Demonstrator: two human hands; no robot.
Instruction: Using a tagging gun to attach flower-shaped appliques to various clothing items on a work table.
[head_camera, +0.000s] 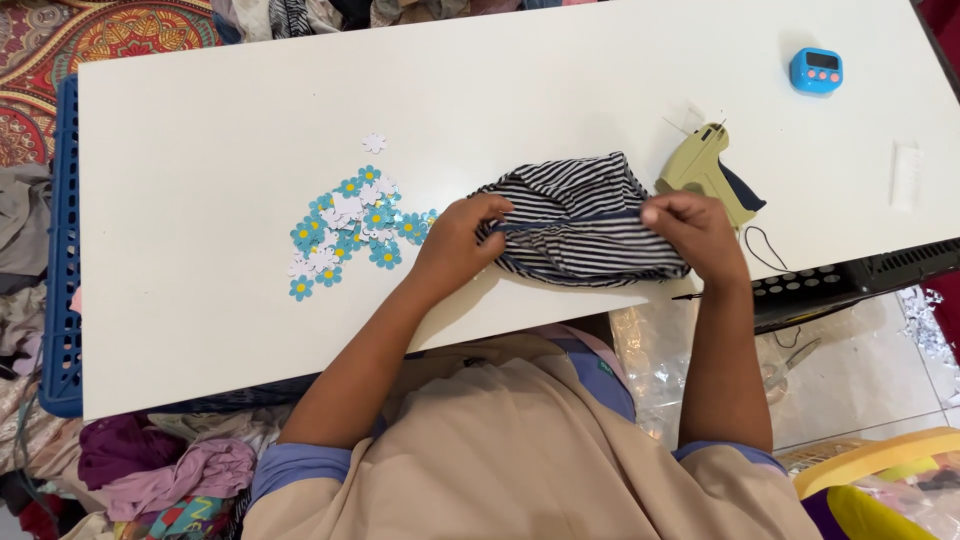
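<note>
Both hands pinch a striped cloth flat on the white table.

The striped cloth (580, 220) lies between the hands, its blue-edged fold running hand to hand; the left hand (455, 240) and right hand (700, 232) each pinch one end. Paper flowers (345, 225) lie just beyond the left hand, a glue gun (705, 170) just past the right, a blue timer (816, 70) farther off.

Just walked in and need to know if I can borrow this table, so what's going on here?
A person is seated at a white table, holding a black-and-white striped fabric piece with both hands: the left hand pinches its left end and the right hand its right end, stretching a dark edge between them. A pile of blue and white paper flowers lies to the left. A glue gun rests just beyond the right hand, and a small blue timer sits near the far corner.
</note>
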